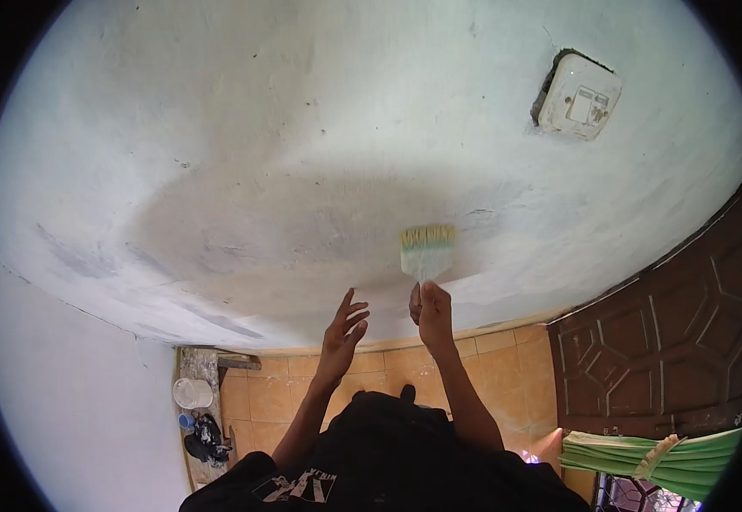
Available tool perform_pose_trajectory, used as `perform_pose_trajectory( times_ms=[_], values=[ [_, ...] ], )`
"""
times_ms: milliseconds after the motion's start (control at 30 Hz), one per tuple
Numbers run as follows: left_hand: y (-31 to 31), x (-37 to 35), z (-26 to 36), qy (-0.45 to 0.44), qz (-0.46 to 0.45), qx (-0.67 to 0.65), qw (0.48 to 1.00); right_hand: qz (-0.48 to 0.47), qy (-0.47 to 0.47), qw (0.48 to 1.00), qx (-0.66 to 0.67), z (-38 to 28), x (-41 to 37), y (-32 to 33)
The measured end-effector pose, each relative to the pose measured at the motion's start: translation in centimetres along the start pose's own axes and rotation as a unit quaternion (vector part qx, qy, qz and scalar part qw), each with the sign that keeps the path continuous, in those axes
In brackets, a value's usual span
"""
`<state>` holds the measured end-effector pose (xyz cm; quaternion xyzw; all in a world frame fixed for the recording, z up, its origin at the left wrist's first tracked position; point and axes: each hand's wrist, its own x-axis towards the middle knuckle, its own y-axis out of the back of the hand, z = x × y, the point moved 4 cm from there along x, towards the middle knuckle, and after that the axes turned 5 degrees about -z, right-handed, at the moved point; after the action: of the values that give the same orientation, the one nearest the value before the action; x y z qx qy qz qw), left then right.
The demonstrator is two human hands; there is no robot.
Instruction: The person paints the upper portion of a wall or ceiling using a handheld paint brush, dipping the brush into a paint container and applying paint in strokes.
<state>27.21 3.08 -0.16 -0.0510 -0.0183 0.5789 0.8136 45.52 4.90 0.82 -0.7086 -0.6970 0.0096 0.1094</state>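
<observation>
My right hand is wrapped round the handle of a wide paintbrush. The brush points up, its pale yellowish bristles over the wall, and its white body is streaked with paint. To the left, my left hand is raised before the lower wall with fingers apart and nothing in it. The wall's whitish surface shows grey, patchy areas and small pits around the brush.
A light switch sits in a rough-edged hole at upper right. At lower left, a bench bears a white bucket, a blue cup and a dark bundle. A brown panelled door and green curtain stand right, beside orange floor tiles.
</observation>
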Motion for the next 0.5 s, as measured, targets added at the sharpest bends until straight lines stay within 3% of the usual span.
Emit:
perform_pose_trajectory(
  times_ms=[67, 200, 267, 367, 433, 500],
  values=[
    [0.2, 0.1, 0.1, -0.001, -0.001, -0.013, 1.000, 0.020, 0.007, 1.000, -0.022, 4.3, -0.7, 0.7],
    [0.2, -0.2, -0.6, 0.007, -0.003, -0.027, 1.000, 0.022, -0.116, 0.992, -0.050, 9.9, -5.5, 0.3],
    [0.0, 0.2, -0.2, 0.004, -0.004, -0.023, 1.000, -0.001, -0.141, 0.990, -0.028, 8.8, -6.1, -0.4],
    [-0.1, -0.1, -0.2, 0.009, -0.005, -0.018, 1.000, -0.034, -0.024, 0.998, -0.040, 1.9, -3.0, -1.2],
    [-0.1, 0.0, 0.0, 0.011, -0.008, -0.011, 1.000, -0.014, -0.002, 1.000, 0.027, -1.5, -0.8, -1.3],
    [-0.2, -0.1, 0.1, 0.008, -0.009, -0.014, 1.000, 0.010, 0.013, 1.000, -0.003, -1.4, 0.3, -0.5]
  ],
)
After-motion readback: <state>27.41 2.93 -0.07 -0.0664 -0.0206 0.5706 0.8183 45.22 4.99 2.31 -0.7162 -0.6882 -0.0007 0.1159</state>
